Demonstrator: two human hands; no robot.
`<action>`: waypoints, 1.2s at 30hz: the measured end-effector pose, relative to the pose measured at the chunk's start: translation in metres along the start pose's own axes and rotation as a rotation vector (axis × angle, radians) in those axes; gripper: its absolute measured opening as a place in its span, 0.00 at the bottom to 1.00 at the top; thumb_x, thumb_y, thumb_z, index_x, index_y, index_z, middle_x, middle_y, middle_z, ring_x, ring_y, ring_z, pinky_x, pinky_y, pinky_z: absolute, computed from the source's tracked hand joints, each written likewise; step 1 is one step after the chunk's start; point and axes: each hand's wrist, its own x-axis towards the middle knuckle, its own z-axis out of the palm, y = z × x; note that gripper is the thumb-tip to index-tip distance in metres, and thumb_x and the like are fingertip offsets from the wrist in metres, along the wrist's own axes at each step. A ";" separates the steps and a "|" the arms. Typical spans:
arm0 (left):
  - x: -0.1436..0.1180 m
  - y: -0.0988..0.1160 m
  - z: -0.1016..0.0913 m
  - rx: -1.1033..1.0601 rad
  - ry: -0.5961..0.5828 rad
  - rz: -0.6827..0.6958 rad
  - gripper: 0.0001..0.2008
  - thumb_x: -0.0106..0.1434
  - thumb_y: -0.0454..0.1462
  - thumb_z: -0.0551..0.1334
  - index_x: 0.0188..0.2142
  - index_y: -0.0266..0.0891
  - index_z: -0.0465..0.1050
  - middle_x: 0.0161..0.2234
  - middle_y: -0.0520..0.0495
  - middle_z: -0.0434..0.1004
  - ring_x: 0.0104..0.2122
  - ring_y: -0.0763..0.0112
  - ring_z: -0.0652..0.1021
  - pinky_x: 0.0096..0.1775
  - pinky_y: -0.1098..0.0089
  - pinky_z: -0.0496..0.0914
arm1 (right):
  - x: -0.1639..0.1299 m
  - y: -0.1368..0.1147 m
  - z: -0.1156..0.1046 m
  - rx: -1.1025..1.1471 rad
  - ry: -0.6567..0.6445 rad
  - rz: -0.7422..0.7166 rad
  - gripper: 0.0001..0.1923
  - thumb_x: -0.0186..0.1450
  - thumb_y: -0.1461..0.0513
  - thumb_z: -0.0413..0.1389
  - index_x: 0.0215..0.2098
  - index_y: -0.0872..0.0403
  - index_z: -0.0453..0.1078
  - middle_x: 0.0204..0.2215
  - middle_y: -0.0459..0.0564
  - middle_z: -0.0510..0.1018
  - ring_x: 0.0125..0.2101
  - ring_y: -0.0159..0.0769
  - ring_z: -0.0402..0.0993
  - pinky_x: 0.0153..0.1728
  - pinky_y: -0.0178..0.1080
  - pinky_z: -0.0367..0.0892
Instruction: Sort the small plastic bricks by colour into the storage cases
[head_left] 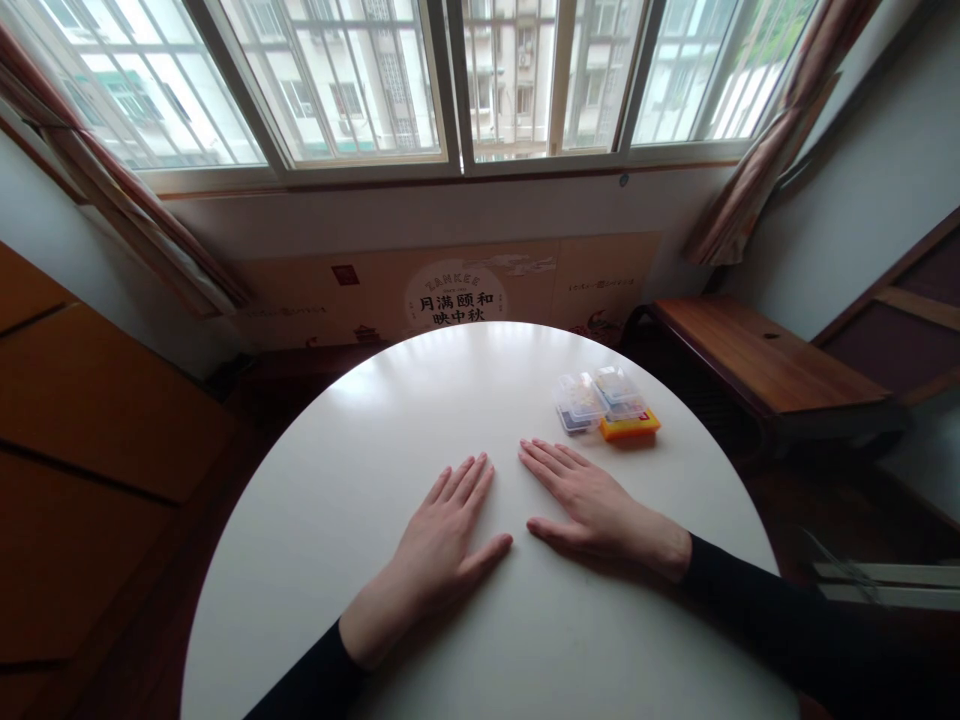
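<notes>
Resting both hands flat on the white bench [360, 430].
Left hand [439, 545] and right hand [592, 505] lie spread, holding nothing; small plastic boxes [606, 402] sit near the right.

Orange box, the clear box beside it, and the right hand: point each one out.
orange box [630, 429], head view, on its orange front edge.
clear box [577, 403], head view, on its lid.
right hand [592, 505], head view, on the back of the hand, flat on the table.
</notes>
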 end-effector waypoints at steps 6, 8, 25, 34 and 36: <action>-0.001 0.000 0.000 0.009 -0.007 0.003 0.45 0.78 0.60 0.54 0.83 0.42 0.42 0.81 0.40 0.47 0.79 0.47 0.56 0.77 0.45 0.54 | 0.000 -0.001 -0.001 0.008 -0.012 0.012 0.49 0.76 0.41 0.57 0.84 0.50 0.45 0.82 0.55 0.49 0.81 0.52 0.47 0.80 0.57 0.49; -0.001 0.000 0.000 0.011 -0.004 0.004 0.45 0.78 0.60 0.54 0.83 0.42 0.42 0.81 0.40 0.47 0.79 0.47 0.57 0.77 0.45 0.54 | 0.000 -0.002 -0.002 0.004 -0.017 0.014 0.49 0.76 0.40 0.57 0.84 0.51 0.45 0.82 0.54 0.49 0.81 0.52 0.47 0.80 0.57 0.49; 0.002 0.003 -0.010 -0.097 0.064 0.018 0.40 0.77 0.58 0.59 0.79 0.42 0.57 0.78 0.37 0.59 0.76 0.44 0.64 0.76 0.44 0.59 | 0.000 -0.001 -0.001 0.024 0.046 -0.039 0.47 0.75 0.42 0.59 0.83 0.50 0.49 0.80 0.59 0.56 0.79 0.56 0.54 0.78 0.60 0.55; 0.004 0.003 -0.022 -0.382 0.263 -0.049 0.14 0.77 0.45 0.63 0.57 0.45 0.79 0.58 0.40 0.84 0.57 0.54 0.83 0.59 0.54 0.79 | -0.007 0.038 -0.051 -0.209 0.703 0.131 0.22 0.75 0.51 0.60 0.63 0.51 0.71 0.56 0.59 0.80 0.56 0.56 0.77 0.61 0.58 0.71; 0.004 0.001 -0.020 -0.405 0.295 -0.062 0.13 0.77 0.44 0.63 0.56 0.44 0.79 0.57 0.40 0.84 0.56 0.55 0.84 0.58 0.55 0.79 | -0.007 0.063 -0.062 -0.316 0.820 0.267 0.27 0.73 0.46 0.61 0.62 0.53 0.71 0.55 0.61 0.79 0.53 0.58 0.75 0.58 0.58 0.71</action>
